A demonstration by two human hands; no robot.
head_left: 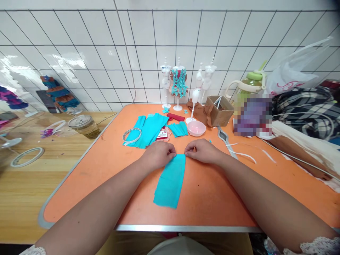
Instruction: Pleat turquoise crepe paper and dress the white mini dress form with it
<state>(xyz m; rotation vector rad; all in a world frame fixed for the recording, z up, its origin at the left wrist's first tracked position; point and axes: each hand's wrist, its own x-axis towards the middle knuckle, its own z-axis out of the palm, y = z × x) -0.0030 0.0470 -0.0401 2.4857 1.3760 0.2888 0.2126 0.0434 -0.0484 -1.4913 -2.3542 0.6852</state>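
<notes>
Both left hand (157,154) and right hand (205,151) have fingers (172,155) pinched together on far corners of a turquoise strip (170,182).

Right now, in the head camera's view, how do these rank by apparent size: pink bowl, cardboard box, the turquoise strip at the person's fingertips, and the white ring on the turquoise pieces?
1. Turquoise strip
2. Cardboard box
3. Pink bowl and white ring: similar widths, so left unranked
</notes>
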